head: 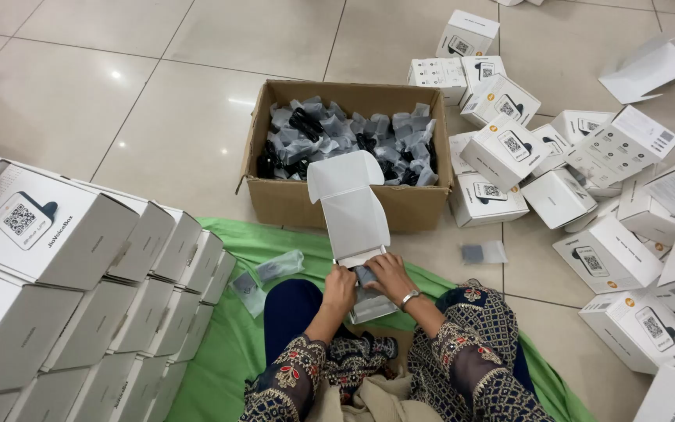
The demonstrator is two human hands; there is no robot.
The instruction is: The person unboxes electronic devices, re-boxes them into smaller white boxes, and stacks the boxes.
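Head view, looking down at a person seated on a green cloth (220,352) spread over a tiled floor (119,86).

Left hand (341,286) and right hand (388,270), close together, both press down on the open small white box (353,227) held just in front of the knees. Its lid stands up and tilts away. Fingers of both hands curl over the box mouth, onto a grey bagged item (366,275) sitting inside. Right wrist carries a watch (408,297).

Behind the box: brown carton (345,199) full of grey-bagged dark parts. Left: neat stacked rows of closed white boxes (80,266). Right: a loose scatter of similar white boxes (611,203) on the tiles. One loose bag (483,253) lies on the floor by the right knee; another clear bag (267,270) lies on the cloth.

Risks, as a judgement: the upright lid could fold or crease if pushed back too far; the bagged item may sit crooked and stop the lid seating; the box rests on a lap, not a firm surface, so it could tip.
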